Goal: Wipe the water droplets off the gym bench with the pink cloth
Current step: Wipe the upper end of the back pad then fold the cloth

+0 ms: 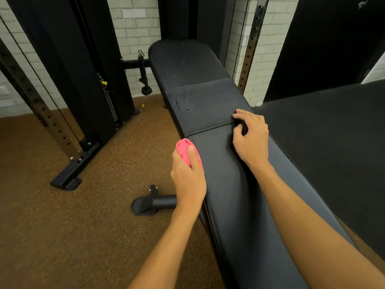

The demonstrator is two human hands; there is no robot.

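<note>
One soft, light pink cloth (183,149) is being held balled in closed left grip (188,174); right grip (252,140) is being curled on slick black padded table (239,215), hold unclear.

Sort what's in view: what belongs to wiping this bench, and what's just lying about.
Job: pink cloth in the left hand; water droplets; gym bench; right hand holding a small dark object.
Lying about: black tube on the floor; hanging cable handle; yellow-tipped pin.

Head-worn wide-angle view, facing forward and down, close over gym bench (229,205)
</note>
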